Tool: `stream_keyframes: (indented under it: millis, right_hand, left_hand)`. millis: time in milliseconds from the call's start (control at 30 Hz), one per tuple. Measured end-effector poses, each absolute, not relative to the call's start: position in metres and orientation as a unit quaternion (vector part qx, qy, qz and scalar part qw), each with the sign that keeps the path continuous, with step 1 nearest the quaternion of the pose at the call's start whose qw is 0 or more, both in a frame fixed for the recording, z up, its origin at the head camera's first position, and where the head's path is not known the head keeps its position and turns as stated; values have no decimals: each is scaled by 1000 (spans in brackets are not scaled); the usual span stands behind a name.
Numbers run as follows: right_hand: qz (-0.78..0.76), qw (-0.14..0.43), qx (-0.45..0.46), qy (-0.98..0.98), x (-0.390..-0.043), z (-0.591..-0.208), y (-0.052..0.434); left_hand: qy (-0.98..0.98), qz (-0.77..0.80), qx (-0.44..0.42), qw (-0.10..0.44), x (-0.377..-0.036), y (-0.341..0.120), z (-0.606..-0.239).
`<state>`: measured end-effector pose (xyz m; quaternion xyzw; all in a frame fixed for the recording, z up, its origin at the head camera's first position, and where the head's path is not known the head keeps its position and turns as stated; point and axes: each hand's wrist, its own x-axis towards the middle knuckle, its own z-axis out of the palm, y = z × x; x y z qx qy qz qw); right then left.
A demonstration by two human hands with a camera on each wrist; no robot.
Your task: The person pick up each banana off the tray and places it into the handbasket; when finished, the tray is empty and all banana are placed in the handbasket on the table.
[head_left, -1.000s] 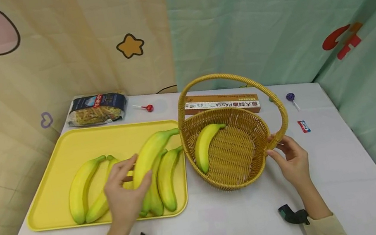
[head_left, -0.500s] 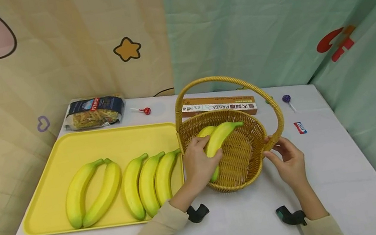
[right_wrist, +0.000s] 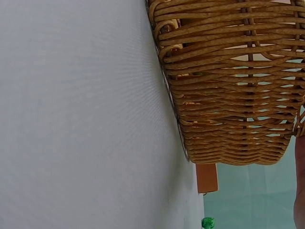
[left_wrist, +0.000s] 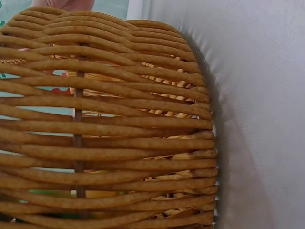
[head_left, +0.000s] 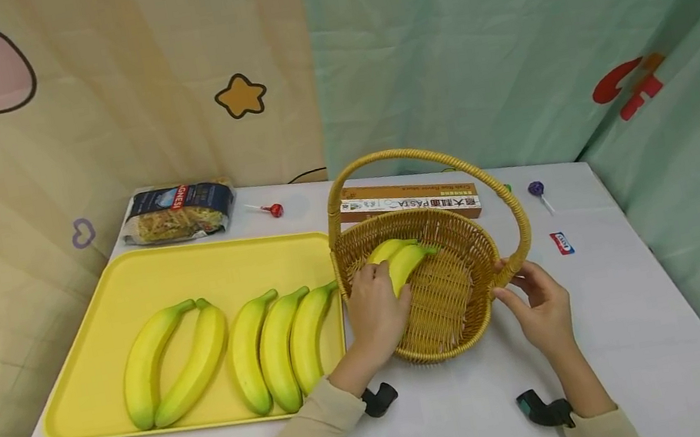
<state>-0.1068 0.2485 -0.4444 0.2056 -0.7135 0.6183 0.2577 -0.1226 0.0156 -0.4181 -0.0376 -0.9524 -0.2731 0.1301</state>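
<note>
A brown wicker basket with a tall arched handle stands in the middle of the head view. My left hand reaches over its left rim and holds a banana low inside. Just left of that lies another banana, partly hidden by the first one and the hand. At the right side, my right hand pinches the basket rim by the foot of the handle. Both wrist views are mostly filled by the basket's woven wall, with the hands largely out of sight there.
Left of the basket, a yellow tray bears several bananas. Behind stand a noodle packet, a red lollipop and a pasta box. A purple lollipop and a small red-blue wrapper lie at right.
My left hand has carried the banana from over the tray rightwards and down into the basket, beside the other banana. My right hand keeps its hold on the rim.
</note>
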Motion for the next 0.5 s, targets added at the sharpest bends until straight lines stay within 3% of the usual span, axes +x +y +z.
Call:
stream_keyframes:
  millis: [267,500]
  right_hand:
    - [621,257,206,-711,-107,-444,245]
    - [629,258,214,-701,-109,-448,245]
  left_hand:
    - [-964,-228,-40,133,-123,14,-419]
    - [-925,-353,-80,114,-111,0,-412]
